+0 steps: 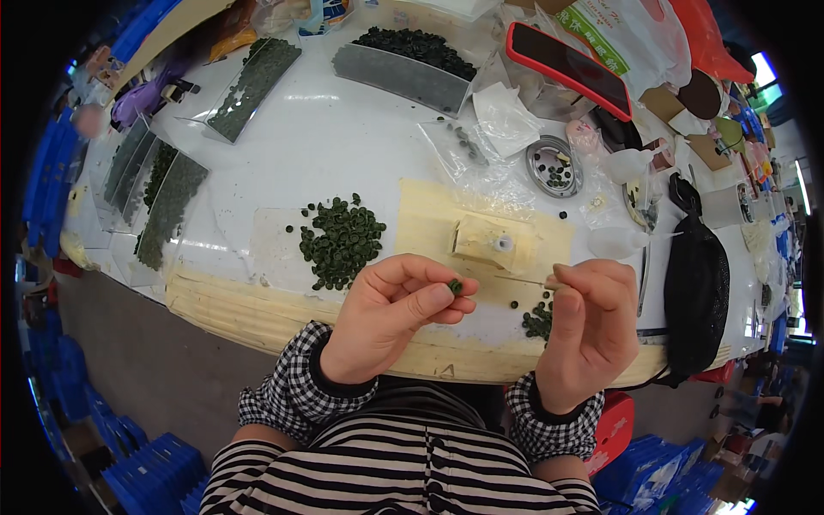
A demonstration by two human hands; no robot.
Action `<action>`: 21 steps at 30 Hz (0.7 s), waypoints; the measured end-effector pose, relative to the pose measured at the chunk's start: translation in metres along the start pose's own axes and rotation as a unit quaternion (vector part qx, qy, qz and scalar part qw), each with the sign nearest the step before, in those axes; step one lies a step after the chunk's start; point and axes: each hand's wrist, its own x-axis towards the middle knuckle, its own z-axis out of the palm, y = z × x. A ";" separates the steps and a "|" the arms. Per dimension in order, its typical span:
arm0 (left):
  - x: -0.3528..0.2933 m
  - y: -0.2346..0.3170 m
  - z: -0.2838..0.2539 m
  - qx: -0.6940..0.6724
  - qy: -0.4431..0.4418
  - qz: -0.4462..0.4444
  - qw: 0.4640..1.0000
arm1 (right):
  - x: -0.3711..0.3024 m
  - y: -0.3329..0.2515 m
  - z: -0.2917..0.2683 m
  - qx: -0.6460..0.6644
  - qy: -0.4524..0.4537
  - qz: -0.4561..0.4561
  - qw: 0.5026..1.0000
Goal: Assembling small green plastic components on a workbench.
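Note:
My left hand (399, 313) is closed, pinching a small dark green round piece (455, 286) between thumb and fingertips. In my right hand (592, 322) is a thin needle-like tool (519, 280), gripped near its end, its shaft pointing left toward the green piece without visibly touching it. A large pile of dark green round pieces (339, 245) lies beyond my left hand. Beside my right hand is a smaller pile of similar pieces (537, 322). Between and beyond the hands sits a yellow taped block (485, 240) with a small pale fitting on top.
Clear bins of dark pieces (412, 64) stand at the back and left. A red-edged phone (566, 69), a round metal dish (554, 167), plastic bags (459, 150) and a black mesh pouch (697, 292) crowd the right. Padded yellow tape (232, 305) lines the table's front edge.

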 end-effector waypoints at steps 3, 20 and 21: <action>0.000 0.001 0.003 -0.004 0.001 -0.013 1.000 | -0.005 0.004 0.007 0.127 -0.047 0.051 0.989; 0.000 0.002 0.007 0.045 0.018 -0.011 0.999 | -0.011 0.009 0.016 0.179 -0.063 0.074 0.979; 0.000 0.002 0.007 0.044 0.018 -0.011 0.999 | -0.011 0.010 0.016 0.176 -0.064 0.073 0.980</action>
